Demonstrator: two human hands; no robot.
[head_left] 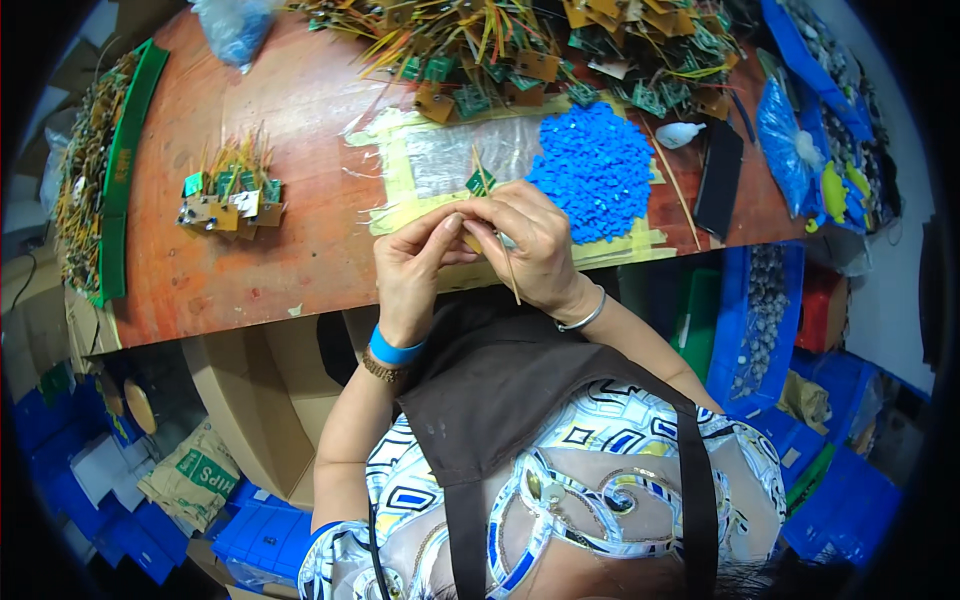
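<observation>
My left hand [418, 262] and my right hand [532, 238] meet over the table's near edge, with fingertips pinched together. A small green circuit board [481, 182] shows just beyond the fingertips, and the two hands seem to hold it between them. Out of my right hand a thin wooden stick [512, 272] slants down toward me. The fingers hide most of what they grip. Just right of the hands lies a heap of small blue plastic pieces [592, 172], on a clear sheet edged with yellow tape [398, 165].
Wired circuit boards are piled at the back [520, 68], with a smaller cluster [235, 195] at left. A green-walled tray [118, 190] stands far left. A black flat object [718, 180], another stick [677, 190] and a white bottle [680, 134] lie right. Below sits an open cardboard box [250, 400].
</observation>
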